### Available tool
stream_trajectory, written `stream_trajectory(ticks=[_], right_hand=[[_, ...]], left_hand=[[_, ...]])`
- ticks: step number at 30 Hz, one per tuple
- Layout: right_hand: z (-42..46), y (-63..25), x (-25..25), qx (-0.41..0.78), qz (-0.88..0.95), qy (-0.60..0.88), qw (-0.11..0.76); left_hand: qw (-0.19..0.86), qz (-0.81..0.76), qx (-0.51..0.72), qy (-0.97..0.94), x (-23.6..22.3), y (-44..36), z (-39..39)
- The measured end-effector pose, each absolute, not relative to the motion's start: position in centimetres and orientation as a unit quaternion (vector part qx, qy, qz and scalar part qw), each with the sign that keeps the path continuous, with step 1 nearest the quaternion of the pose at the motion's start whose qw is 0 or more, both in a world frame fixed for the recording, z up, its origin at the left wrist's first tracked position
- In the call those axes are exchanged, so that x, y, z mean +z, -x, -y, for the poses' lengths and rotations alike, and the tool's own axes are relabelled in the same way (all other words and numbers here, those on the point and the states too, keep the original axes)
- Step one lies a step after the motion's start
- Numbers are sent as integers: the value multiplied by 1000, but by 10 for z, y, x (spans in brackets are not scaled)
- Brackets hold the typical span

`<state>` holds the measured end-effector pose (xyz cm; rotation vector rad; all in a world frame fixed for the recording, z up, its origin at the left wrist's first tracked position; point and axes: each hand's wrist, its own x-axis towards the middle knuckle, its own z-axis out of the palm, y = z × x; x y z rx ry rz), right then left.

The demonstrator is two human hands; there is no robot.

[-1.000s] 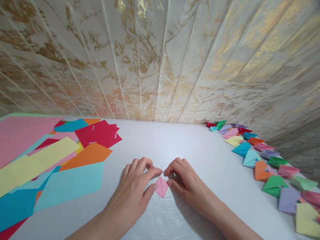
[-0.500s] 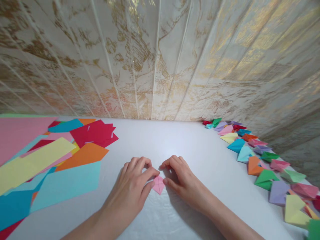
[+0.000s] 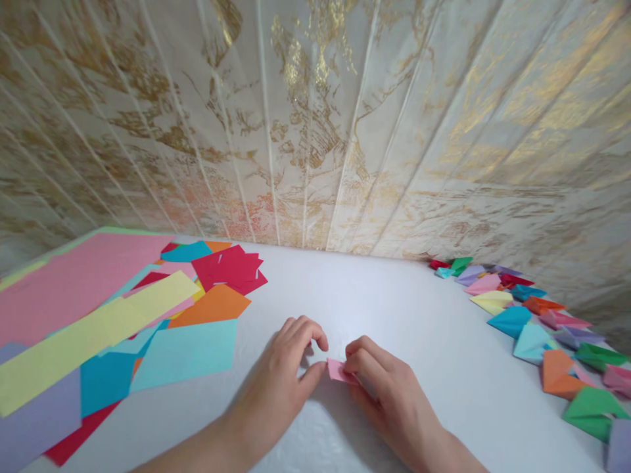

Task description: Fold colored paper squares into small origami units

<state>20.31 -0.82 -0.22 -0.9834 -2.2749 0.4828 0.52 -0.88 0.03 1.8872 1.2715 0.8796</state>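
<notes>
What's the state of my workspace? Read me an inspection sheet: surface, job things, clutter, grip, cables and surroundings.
Surface: white table, slightly wrinkled toward the near side.
Job things: small pink paper, partly covered by the right hand.
Clutter: overlapping coloured sheets on the left; folded shapes along the right.
Grip: left hand has thumb and index finger apart, thumb at the paper's left edge; right hand is on the paper, but whether it pinches or presses can't be told.
Cables: nothing seen.
Surroundings: gold-patterned backdrop beyond the table.
</notes>
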Motion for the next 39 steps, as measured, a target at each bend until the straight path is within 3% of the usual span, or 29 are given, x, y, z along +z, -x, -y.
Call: stream_trajectory(ticks=[4, 7, 10, 14, 17, 30, 39], right_hand=[[7, -204, 0, -4, 900, 384, 205], [10, -202, 2, -34, 908, 381, 174], [11, -204, 4, 43, 901, 391, 182], [6, -211, 6, 233, 837, 443, 223], [2, -212, 5, 291, 790, 488, 231], [1, -199, 2, 221, 802, 513, 212], [0, -209, 0, 241, 813, 481, 224]], left_hand=[[252, -493, 276, -786, -1, -9, 20], [211, -490, 230, -814, -1, -12, 24], [191, -481, 208, -830, 1, -10, 21], [191, -490, 212, -824, 2, -7, 17], [179, -496, 218, -821, 1, -7, 15], [155, -516, 207, -817, -2, -14, 11], [207, -509, 200, -811, 4, -12, 12]])
